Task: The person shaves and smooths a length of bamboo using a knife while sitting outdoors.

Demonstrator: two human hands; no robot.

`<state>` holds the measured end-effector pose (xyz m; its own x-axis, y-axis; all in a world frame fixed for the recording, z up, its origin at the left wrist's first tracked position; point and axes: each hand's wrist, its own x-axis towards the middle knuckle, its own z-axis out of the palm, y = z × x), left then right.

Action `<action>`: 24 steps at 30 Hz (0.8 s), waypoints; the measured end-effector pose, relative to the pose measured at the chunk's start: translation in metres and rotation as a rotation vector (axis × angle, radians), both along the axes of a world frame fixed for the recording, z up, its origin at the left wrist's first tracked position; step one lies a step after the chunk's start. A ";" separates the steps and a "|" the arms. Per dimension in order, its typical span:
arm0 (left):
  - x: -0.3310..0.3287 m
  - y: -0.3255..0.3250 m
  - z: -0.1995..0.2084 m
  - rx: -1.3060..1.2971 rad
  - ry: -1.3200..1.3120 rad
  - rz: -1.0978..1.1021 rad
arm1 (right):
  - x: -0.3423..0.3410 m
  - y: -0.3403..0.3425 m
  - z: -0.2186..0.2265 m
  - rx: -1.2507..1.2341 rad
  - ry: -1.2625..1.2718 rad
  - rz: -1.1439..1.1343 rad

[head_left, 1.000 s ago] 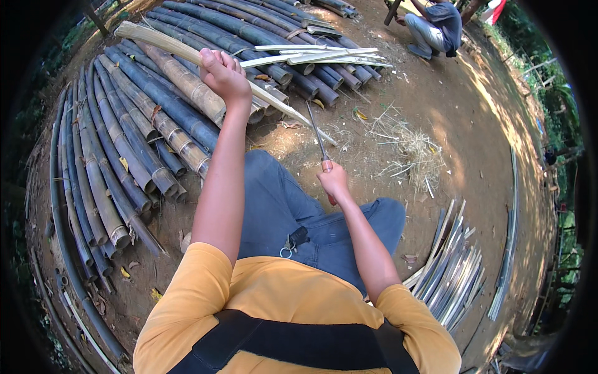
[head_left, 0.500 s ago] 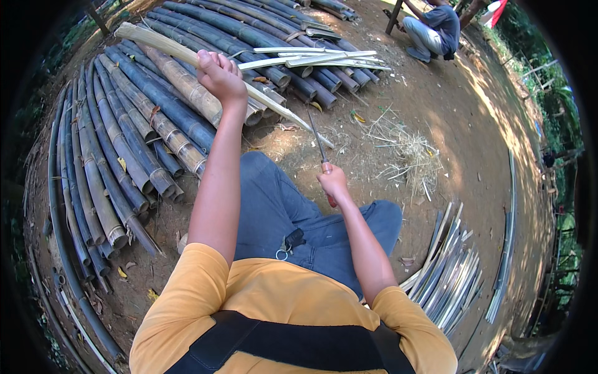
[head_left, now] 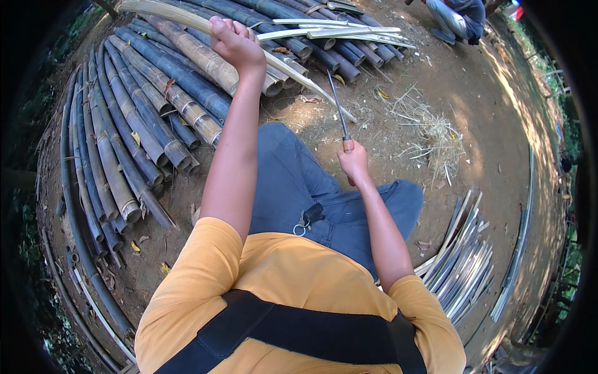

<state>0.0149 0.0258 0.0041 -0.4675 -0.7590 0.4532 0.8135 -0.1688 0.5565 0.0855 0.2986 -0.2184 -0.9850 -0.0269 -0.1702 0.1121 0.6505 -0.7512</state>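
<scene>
My left hand [head_left: 238, 47] is closed around a long pale split bamboo strip [head_left: 298, 76], raised at the upper left over the bamboo pile. The strip slants down to the right, its thin end in front of my knees. My right hand [head_left: 354, 163] grips the reddish-brown handle of a long, narrow-bladed knife [head_left: 338, 106]. The blade points away from me and crosses the strip near its thin end; whether it touches the strip I cannot tell.
Bamboo poles [head_left: 180, 81] lie piled ahead and left, with pale strips [head_left: 336, 30] on top. Shavings [head_left: 433, 134] litter the dirt on the right. Thin slats [head_left: 461, 271] lie beside my right elbow, longer strips [head_left: 517, 249] beyond. Another person [head_left: 458, 19] crouches at the far right.
The whole view has shifted, so the scene sits higher and farther right. Both hands keep their grips on strip and knife. The blade shows a little longer and reaches slightly farther past the strip.
</scene>
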 end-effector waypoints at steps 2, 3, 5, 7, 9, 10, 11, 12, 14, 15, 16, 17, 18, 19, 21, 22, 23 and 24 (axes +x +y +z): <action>-0.004 0.003 -0.002 0.001 0.005 0.024 | -0.002 0.006 -0.018 0.043 0.026 0.033; -0.005 0.000 -0.005 -0.004 -0.021 0.024 | -0.004 0.005 -0.014 0.048 0.002 0.017; -0.005 -0.009 -0.011 -0.013 -0.072 0.022 | -0.007 0.002 -0.006 0.057 -0.046 -0.020; 0.000 -0.021 -0.014 -0.008 -0.082 0.044 | -0.002 -0.015 0.026 0.076 -0.028 0.047; 0.002 -0.023 -0.014 0.016 -0.107 0.055 | 0.007 -0.029 0.048 0.080 0.005 0.097; 0.002 -0.023 -0.013 0.026 -0.100 0.068 | 0.012 -0.035 0.054 0.077 0.029 0.118; 0.003 -0.023 -0.012 0.036 -0.093 0.083 | 0.015 -0.038 0.056 0.073 0.053 0.142; 0.003 -0.021 -0.012 0.049 -0.083 0.091 | 0.013 -0.036 0.047 0.080 0.054 0.101; 0.000 -0.019 -0.014 0.067 -0.084 0.106 | 0.001 -0.029 0.008 0.092 0.056 0.013; -0.001 -0.018 -0.015 0.077 -0.084 0.114 | -0.008 -0.020 -0.007 0.097 0.005 -0.021; 0.000 -0.015 -0.015 0.070 -0.086 0.095 | -0.019 -0.008 -0.020 0.102 -0.046 -0.056; 0.003 -0.013 -0.015 0.060 -0.086 0.078 | -0.026 -0.003 -0.026 0.103 -0.097 -0.088; 0.006 -0.019 -0.015 0.044 -0.086 0.082 | -0.024 -0.011 -0.017 0.110 -0.052 -0.022; 0.009 -0.025 -0.017 0.041 -0.091 0.082 | -0.014 -0.019 0.000 0.119 -0.013 0.051; 0.010 -0.017 -0.016 0.019 -0.085 0.070 | 0.000 -0.018 0.008 0.121 0.039 0.098; 0.010 -0.013 -0.013 0.008 -0.080 0.064 | 0.003 -0.017 0.006 0.105 0.056 0.095; 0.007 -0.012 -0.010 0.009 -0.076 0.063 | 0.005 -0.017 0.004 0.089 0.072 0.092; 0.005 -0.014 -0.012 0.002 -0.081 0.064 | 0.002 -0.013 -0.001 0.093 0.034 0.056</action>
<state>0.0195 0.0122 -0.0081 -0.4529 -0.7893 0.4145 0.7750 -0.1188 0.6206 0.0871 0.2853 -0.2196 -0.9877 -0.0672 -0.1415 0.0497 0.7223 -0.6898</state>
